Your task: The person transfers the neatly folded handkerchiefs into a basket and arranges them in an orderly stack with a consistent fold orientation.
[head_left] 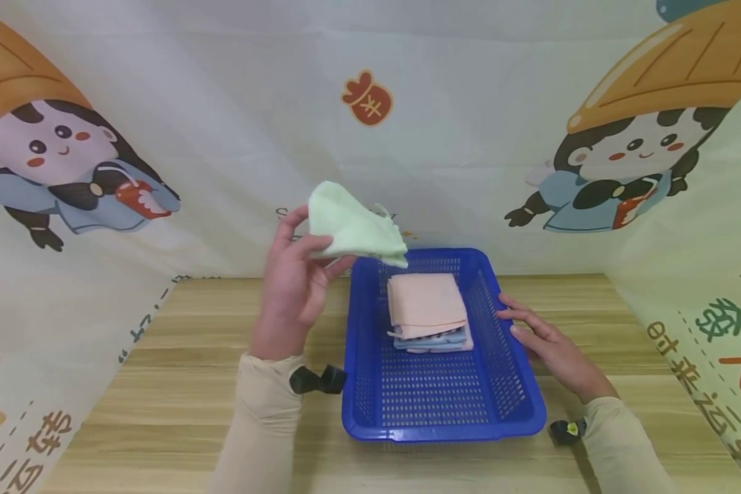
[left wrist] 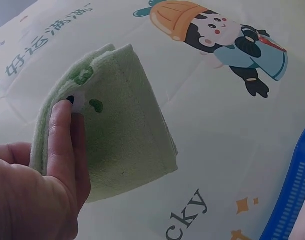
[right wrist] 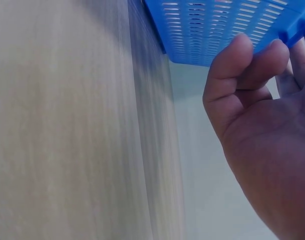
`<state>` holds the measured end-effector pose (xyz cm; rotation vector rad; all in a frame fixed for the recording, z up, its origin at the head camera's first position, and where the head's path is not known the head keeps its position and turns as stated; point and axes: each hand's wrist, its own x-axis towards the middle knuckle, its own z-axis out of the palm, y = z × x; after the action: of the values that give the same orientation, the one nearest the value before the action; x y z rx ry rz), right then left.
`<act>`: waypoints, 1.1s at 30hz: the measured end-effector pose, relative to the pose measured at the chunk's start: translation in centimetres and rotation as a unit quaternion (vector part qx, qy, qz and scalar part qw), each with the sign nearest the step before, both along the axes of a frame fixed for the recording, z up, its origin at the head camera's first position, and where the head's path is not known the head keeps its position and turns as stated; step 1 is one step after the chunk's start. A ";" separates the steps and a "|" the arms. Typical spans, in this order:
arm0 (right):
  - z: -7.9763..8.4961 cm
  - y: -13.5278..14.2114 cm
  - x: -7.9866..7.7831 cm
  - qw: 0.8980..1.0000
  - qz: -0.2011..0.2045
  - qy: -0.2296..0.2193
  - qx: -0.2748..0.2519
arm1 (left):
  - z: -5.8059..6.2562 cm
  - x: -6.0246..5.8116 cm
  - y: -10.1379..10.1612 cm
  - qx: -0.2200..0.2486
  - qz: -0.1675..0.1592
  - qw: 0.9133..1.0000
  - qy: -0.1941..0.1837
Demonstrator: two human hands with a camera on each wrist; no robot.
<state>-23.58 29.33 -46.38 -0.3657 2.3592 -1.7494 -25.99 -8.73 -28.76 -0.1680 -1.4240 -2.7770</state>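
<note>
A folded light green towel (head_left: pixel 352 226) is pinched in my left hand (head_left: pixel 293 274), raised above the left back corner of a blue plastic basket (head_left: pixel 444 433). In the left wrist view, the towel (left wrist: pixel 127 125) shows darker green patches, and the fingers of the left hand (left wrist: pixel 47 185) lie across its face. Inside the basket sits a stack of folded towels, a peach towel (head_left: pixel 426 302) on top and a blue patterned towel (head_left: pixel 435 341) beneath. My right hand (head_left: pixel 556 353) holds the basket's right rim, its fingers (right wrist: pixel 232 62) bent against the outer side.
The basket stands on a wood-grain table (head_left: pixel 179 384). Behind it hangs a pale backdrop (head_left: pixel 444 137) printed with cartoon figures and lettering, which also covers both sides. A black wrist device (head_left: pixel 318 379) is by the left wrist, another black device (head_left: pixel 568 431) by the right.
</note>
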 end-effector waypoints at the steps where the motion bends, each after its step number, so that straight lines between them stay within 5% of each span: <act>1: 0.0 0.0 0.0 1.000 0.001 0.001 0.001 | -0.1 0.0 0.1 0.003 -0.003 1.000 -0.001; 33: -0.1 -0.1 0.0 1.000 -0.007 -0.003 0.014 | -2.2 -1.8 5.1 0.036 -0.033 0.998 -0.049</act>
<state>-23.56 29.28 -46.51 -0.3403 2.3860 -1.7189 -27.82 -3.65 -30.99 -0.0786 -1.3596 -2.9232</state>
